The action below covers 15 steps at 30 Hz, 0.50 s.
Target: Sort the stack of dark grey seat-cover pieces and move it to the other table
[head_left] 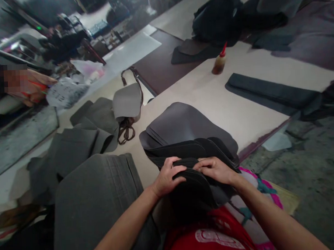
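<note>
A stack of dark grey sheets (183,122) with rounded corners lies at the near edge of the table, its near part folded up into a thick black bundle. My left hand (170,176) grips the left side of this bundle, fingers curved over the sheet edges. On its right side, my right hand (213,169) pinches the sheets, with its fingertips close to the left hand's. Left of my hands stands a large pile of grey sheets (87,202). Thumb positions are partly hidden by the sheets.
A bottle with a red tip (218,63) stands on the pale table (204,83). Folded dark fabric (273,92) lies at the right, a black bundle (219,17) farther back. Loose grey pieces (100,111) and a dark strap (126,131) are left. A person (29,86) is at the far left.
</note>
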{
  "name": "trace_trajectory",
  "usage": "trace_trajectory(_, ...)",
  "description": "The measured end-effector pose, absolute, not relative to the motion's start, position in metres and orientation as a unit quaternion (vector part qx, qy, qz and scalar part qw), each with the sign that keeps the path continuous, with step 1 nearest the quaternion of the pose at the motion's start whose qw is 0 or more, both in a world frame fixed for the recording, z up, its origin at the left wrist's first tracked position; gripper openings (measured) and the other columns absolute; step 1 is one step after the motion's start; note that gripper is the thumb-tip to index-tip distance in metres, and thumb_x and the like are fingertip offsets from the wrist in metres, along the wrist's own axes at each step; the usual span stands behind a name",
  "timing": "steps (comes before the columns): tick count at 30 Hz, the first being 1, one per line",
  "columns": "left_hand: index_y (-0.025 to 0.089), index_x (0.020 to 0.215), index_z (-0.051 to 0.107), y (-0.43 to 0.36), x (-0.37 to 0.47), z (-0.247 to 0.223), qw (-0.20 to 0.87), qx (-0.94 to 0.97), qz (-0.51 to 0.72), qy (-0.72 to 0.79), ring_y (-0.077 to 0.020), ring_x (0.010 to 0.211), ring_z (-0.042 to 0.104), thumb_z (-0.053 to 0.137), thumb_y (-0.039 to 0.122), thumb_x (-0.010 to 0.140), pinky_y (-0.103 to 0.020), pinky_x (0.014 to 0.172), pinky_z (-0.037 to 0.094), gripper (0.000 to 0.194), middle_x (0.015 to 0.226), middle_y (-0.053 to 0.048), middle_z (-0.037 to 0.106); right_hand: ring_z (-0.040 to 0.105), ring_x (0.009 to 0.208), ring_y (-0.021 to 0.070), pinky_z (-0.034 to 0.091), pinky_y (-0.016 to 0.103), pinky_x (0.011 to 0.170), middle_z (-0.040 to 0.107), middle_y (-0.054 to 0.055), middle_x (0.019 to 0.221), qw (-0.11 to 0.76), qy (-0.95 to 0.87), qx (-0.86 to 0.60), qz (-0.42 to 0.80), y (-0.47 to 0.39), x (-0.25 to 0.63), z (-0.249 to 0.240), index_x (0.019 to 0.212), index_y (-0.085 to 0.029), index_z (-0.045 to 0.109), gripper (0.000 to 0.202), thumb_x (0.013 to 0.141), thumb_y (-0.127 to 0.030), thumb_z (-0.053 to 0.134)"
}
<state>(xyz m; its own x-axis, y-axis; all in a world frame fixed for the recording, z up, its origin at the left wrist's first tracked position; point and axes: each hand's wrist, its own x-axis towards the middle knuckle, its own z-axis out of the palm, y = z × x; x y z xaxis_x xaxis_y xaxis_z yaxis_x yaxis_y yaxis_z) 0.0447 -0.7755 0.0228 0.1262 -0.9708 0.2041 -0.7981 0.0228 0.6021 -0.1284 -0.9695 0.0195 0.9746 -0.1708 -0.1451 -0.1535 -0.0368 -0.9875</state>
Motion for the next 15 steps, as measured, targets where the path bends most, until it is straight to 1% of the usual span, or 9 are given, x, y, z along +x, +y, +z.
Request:
trace_trajectory(2,0.023,0.116,0.061,-0.776,0.0446,0.023,0.311,0.685,-0.147,-0.643,-0.0246,0.117,0.048,0.07,0.031,0.085,-0.043,0.099,0.047,0.034,0.125,-0.01,0.047,0.063,0.088,0.0199,0.046,0.031,0.083,0.072,0.003,0.09,0.683,0.116,-0.721,-0.008,-0.9694,-0.1286,0.0181,0.089,-0.019,0.077,0.025,0.08,-0.022,0.054)
trace_trajectory(4,0.022,0.115,0.06,-0.7769,0.0443,0.0238,0.31,0.688,-0.154,-0.638,-0.0251,0.117,0.048,0.071,0.03,0.084,-0.044,0.1,0.046,0.034,0.124,-0.01,0.047,0.063,0.089,0.0201,0.046,0.031,0.084,0.073,0.003,0.09,0.682,0.117,-0.722,-0.005,-0.9692,-0.129,0.0173,0.09,-0.02,0.077,0.025,0.081,-0.022,0.054)
trace_trajectory(10,0.021,0.106,0.058,-0.7782,0.0426,0.0255,0.322,0.69,-0.16,-0.628,-0.0258,0.116,0.048,0.072,0.029,0.083,-0.045,0.099,0.045,0.029,0.122,-0.01,0.047,0.063,0.087,0.0195,0.046,0.029,0.079,0.072,0.004,0.09,0.681,0.128,-0.721,-0.001,-0.9675,-0.1294,0.0195,0.091,-0.019,0.078,0.025,0.081,-0.024,0.055)
trace_trajectory(13,0.021,0.103,0.056,-0.7778,0.0424,0.0252,0.326,0.688,-0.162,-0.628,-0.0254,0.116,0.048,0.073,0.029,0.082,-0.044,0.098,0.045,0.028,0.122,-0.01,0.047,0.062,0.081,0.0179,0.046,0.028,0.073,0.07,0.004,0.089,0.682,0.131,-0.719,-0.002,-0.9667,-0.1292,0.0194,0.093,-0.019,0.077,0.026,0.081,-0.026,0.056)
trace_trajectory(15,0.02,0.101,0.055,-0.7776,0.0426,0.0254,0.332,0.684,-0.161,-0.629,-0.025,0.115,0.049,0.073,0.028,0.082,-0.043,0.098,0.045,0.028,0.122,-0.01,0.048,0.061,0.082,0.0182,0.046,0.028,0.073,0.07,0.004,0.089,0.68,0.127,-0.722,-0.003,-0.9665,-0.1291,0.0188,0.093,-0.019,0.077,0.025,0.082,-0.027,0.056)
